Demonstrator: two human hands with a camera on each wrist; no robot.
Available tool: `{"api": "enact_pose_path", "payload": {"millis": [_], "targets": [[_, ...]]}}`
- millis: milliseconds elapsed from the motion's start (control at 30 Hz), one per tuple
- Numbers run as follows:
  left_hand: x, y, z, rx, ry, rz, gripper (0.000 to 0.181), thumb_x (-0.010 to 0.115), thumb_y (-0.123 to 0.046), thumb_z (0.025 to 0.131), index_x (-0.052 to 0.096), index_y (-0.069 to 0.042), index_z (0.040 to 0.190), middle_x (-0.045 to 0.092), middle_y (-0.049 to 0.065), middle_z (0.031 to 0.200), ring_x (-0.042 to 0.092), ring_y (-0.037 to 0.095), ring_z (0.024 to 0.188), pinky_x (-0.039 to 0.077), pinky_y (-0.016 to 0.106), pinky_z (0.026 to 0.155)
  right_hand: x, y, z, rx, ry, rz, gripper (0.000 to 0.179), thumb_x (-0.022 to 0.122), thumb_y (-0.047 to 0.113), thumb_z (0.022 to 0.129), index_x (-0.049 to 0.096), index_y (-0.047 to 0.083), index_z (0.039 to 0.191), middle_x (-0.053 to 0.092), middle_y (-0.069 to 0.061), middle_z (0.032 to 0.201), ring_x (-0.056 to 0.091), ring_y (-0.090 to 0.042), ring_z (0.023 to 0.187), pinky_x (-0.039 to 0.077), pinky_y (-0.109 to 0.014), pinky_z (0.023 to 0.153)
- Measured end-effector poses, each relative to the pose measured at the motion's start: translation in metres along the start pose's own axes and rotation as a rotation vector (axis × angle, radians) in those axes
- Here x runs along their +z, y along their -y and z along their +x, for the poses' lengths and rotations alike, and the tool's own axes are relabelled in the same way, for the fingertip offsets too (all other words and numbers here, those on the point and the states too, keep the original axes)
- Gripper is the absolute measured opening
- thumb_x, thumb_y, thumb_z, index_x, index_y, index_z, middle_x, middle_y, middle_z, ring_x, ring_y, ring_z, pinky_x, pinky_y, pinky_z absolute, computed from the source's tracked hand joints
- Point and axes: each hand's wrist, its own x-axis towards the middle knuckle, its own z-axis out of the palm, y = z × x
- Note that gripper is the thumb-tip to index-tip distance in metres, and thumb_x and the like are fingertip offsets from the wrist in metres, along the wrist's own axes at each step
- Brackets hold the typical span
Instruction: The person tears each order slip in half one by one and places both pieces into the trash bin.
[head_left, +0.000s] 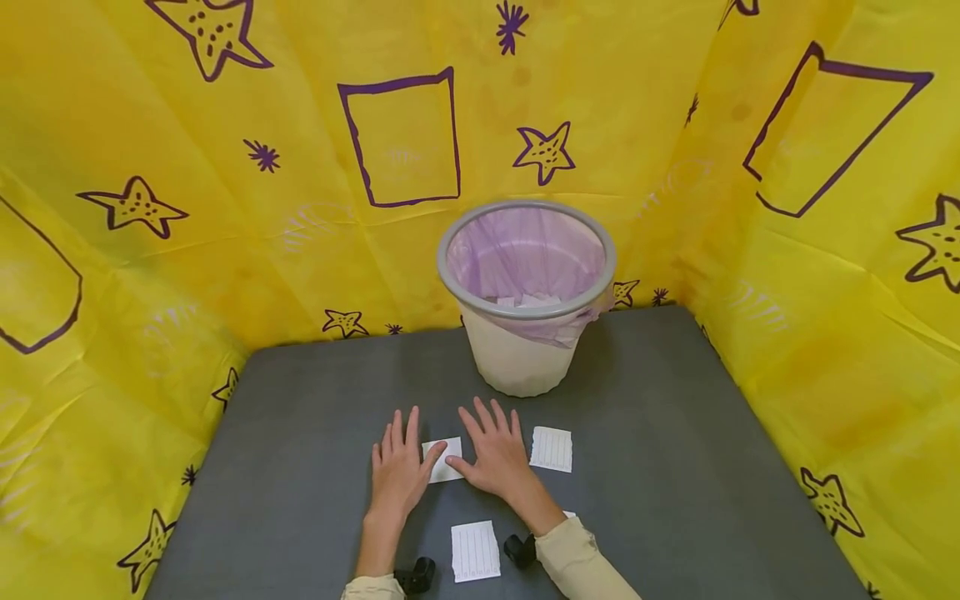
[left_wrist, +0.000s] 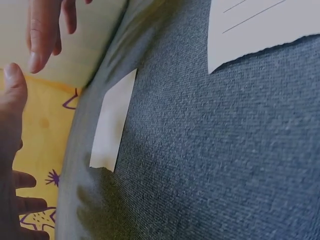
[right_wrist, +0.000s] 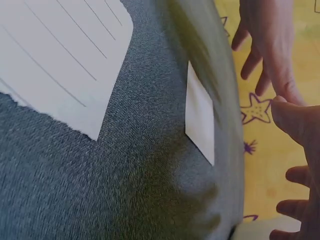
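Observation:
My left hand (head_left: 397, 471) and right hand (head_left: 501, 458) are both spread with fingers straight, held over the grey surface. Between the thumbs lies a blank white piece of paper (head_left: 445, 469), flat on the cloth. In the left wrist view this paper (left_wrist: 114, 122) shows a gap below the hands, so neither touches it. A lined piece of paper (head_left: 551, 449) with torn edges sits just right of my right hand. Nearer my body, between the forearms, is another lined piece (head_left: 476, 552). The edge of a further white piece (head_left: 570, 514) shows beside my right forearm, which hides the rest.
Behind the hands stands a white bin (head_left: 517, 358) with a grey rim and a purple liner (head_left: 536, 250); white paper scraps (head_left: 538, 300) lie inside. Yellow cloth walls (head_left: 300, 275) with purple drawings border the dark grey tabletop (head_left: 300, 467) at back and sides.

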Motion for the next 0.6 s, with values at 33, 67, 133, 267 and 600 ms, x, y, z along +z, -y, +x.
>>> {"api": "enact_pose_path", "payload": {"millis": [33, 67, 133, 267, 600], "targets": [[0.001, 0.001, 0.0, 0.007, -0.002, 0.002, 0.082, 0.053, -0.061, 0.091, 0.024, -0.018, 0.154, 0.024, 0.022, 0.158, 0.028, 0.046, 0.143, 0.023, 0.071, 0.109, 0.001, 0.001, 0.001, 0.0, 0.009, -0.004, 0.076, 0.058, 0.066, 0.083, 0.046, 0.021, 0.144, 0.043, -0.011, 0.151, 0.04, -0.04, 0.138, 0.034, -0.067, 0.105], [0.002, 0.003, 0.001, 0.018, -0.004, 0.007, 0.08, 0.055, -0.059, 0.091, 0.026, -0.018, 0.154, 0.027, 0.022, 0.157, 0.03, 0.046, 0.142, 0.024, 0.071, 0.108, 0.003, 0.001, 0.003, -0.002, 0.021, -0.01, 0.076, 0.059, 0.065, 0.083, 0.046, 0.022, 0.144, 0.043, -0.011, 0.151, 0.04, -0.039, 0.138, 0.034, -0.067, 0.105], [0.004, 0.006, 0.002, 0.049, -0.009, 0.033, 0.076, 0.059, -0.053, 0.09, 0.032, -0.016, 0.151, 0.033, 0.023, 0.154, 0.034, 0.047, 0.139, 0.028, 0.072, 0.105, 0.008, 0.003, 0.008, -0.018, 0.056, -0.024, 0.074, 0.062, 0.062, 0.083, 0.048, 0.021, 0.143, 0.044, -0.01, 0.15, 0.041, -0.038, 0.138, 0.035, -0.065, 0.105], [0.012, 0.012, 0.002, 0.094, 0.016, 0.082, 0.068, 0.067, -0.044, 0.087, 0.044, -0.014, 0.144, 0.041, 0.024, 0.148, 0.038, 0.048, 0.136, 0.031, 0.07, 0.104, 0.02, 0.008, 0.013, -0.052, 0.171, -0.083, 0.067, 0.066, 0.057, 0.083, 0.052, 0.021, 0.138, 0.048, -0.008, 0.147, 0.044, -0.034, 0.135, 0.037, -0.06, 0.106], [0.02, 0.013, 0.002, 0.124, -0.018, 0.034, 0.051, 0.074, -0.032, 0.082, 0.059, -0.011, 0.127, 0.046, 0.024, 0.144, 0.04, 0.046, 0.134, 0.032, 0.067, 0.105, 0.031, 0.012, 0.014, -0.048, 0.208, -0.116, 0.06, 0.069, 0.055, 0.082, 0.057, 0.023, 0.131, 0.051, -0.006, 0.144, 0.046, -0.031, 0.134, 0.038, -0.058, 0.106]]}}
